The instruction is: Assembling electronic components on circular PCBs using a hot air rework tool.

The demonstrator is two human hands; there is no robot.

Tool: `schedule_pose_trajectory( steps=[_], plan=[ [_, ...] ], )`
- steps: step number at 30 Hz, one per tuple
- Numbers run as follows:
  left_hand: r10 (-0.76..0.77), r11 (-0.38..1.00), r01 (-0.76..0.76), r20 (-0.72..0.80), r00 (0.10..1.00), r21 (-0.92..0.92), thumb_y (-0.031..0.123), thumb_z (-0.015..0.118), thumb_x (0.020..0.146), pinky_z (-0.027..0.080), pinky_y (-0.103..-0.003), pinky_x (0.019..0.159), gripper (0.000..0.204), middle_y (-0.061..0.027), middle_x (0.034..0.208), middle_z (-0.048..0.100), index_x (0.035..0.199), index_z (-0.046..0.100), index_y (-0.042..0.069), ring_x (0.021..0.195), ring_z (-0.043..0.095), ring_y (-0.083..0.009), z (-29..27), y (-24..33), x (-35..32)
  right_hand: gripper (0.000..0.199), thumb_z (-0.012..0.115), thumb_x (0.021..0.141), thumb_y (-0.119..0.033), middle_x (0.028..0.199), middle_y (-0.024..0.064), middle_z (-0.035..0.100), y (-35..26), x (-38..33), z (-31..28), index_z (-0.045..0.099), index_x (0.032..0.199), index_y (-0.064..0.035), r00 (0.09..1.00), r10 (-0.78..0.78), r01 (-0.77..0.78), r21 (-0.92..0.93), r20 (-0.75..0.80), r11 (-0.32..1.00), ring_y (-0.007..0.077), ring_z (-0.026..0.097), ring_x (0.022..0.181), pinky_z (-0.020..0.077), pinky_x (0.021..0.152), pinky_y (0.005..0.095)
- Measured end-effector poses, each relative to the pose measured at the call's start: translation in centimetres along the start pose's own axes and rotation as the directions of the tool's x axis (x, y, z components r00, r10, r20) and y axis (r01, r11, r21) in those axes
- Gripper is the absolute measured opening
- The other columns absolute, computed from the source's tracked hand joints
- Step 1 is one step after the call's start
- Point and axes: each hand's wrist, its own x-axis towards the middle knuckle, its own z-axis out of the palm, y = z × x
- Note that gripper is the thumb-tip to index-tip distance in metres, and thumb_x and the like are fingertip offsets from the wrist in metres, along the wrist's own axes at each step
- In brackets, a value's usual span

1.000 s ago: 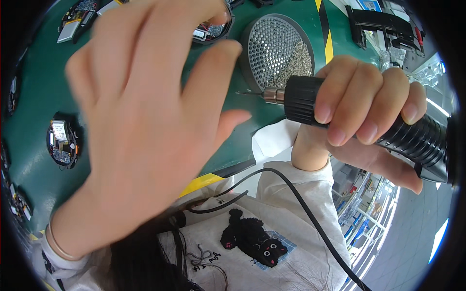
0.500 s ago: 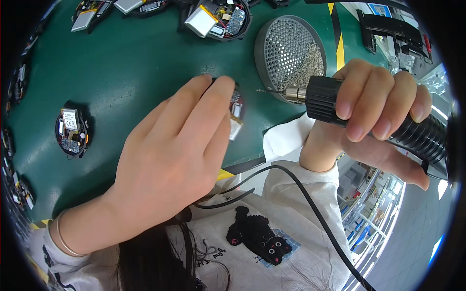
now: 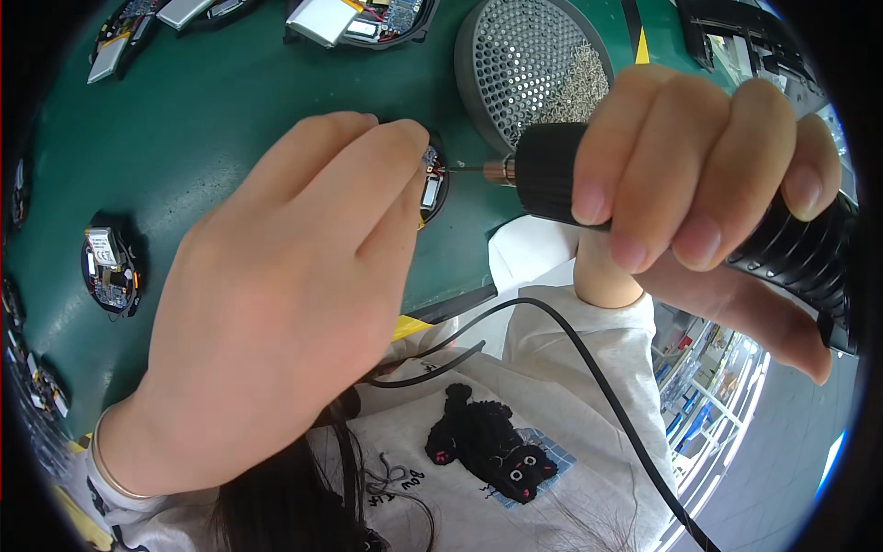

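Observation:
My right hand (image 3: 690,175) is wrapped round a black electric screwdriver (image 3: 550,170), held nearly level with its bit pointing left. The bit's tip meets the near-right part of a small round electronic device (image 3: 432,179) with a circuit board in a black housing; whether a screw sits there is too small to tell. My left hand (image 3: 294,248) holds this device against the table, its closed fingers and back hiding most of it. To the left lies another round device (image 3: 112,262) with a silver battery on top.
A round grey dish (image 3: 467,87) with a perforated bottom holds a heap of tiny screws (image 3: 579,87). More opened devices (image 3: 368,20) with batteries line the far and left edges of the green table (image 3: 221,110). A white paper piece (image 3: 524,253) and a black cable (image 3: 589,368) are nearby.
The screwdriver has moved left from beside the screw dish, and its bit now reaches the device under my left hand. The whole view has shifted slightly.

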Motion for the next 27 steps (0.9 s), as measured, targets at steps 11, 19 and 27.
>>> schedule_pose_trajectory(
  steps=[11, 19, 27],
  plan=[
    [0.032, 0.995, -0.038, 0.065, 0.997, 0.089, -0.006, 0.066, 0.062, 0.053, -0.037, 0.082, 0.043, -0.0131, 0.109, 0.060, 0.104, 0.063, -0.008, 0.102, 0.060, -0.0310, -0.5, 0.4, -0.5, 0.091, 0.056, 0.079, -0.072, 0.095, 0.0081, 0.054, 0.0, 0.5, 1.0, 0.038, 0.130, 0.0003, 0.997, 0.016, -0.011, -0.068, 0.072, 0.998, 0.0153, 0.060, 0.066, 0.0535, 0.055, 0.0300],
    [0.028, 0.998, -0.030, 0.043, 0.999, 0.051, -0.005, 0.067, 0.059, 0.054, -0.035, 0.080, 0.045, -0.0129, 0.109, 0.061, 0.103, 0.064, -0.008, 0.101, 0.060, -0.0299, -0.4, 0.4, -0.7, 0.084, 0.058, 0.081, -0.069, 0.094, 0.0084, 0.054, -0.2, 0.5, 1.2, 0.038, 0.126, -0.0015, 0.996, -0.003, 0.010, -0.074, 0.087, 0.997, 0.0156, 0.060, 0.065, 0.0543, 0.054, 0.0300],
    [0.018, 0.999, -0.020, 0.035, 0.999, 0.048, -0.005, 0.068, 0.058, 0.054, -0.034, 0.081, 0.045, -0.0117, 0.108, 0.063, 0.102, 0.065, -0.008, 0.102, 0.060, -0.0289, -0.2, 0.4, -0.9, 0.079, 0.060, 0.082, -0.066, 0.094, 0.0093, 0.055, -0.2, 0.8, 1.7, 0.039, 0.123, -0.0021, 0.993, 0.037, -0.026, -0.091, 0.115, 0.996, 0.0155, 0.061, 0.062, 0.0547, 0.053, 0.0306]
  ],
)
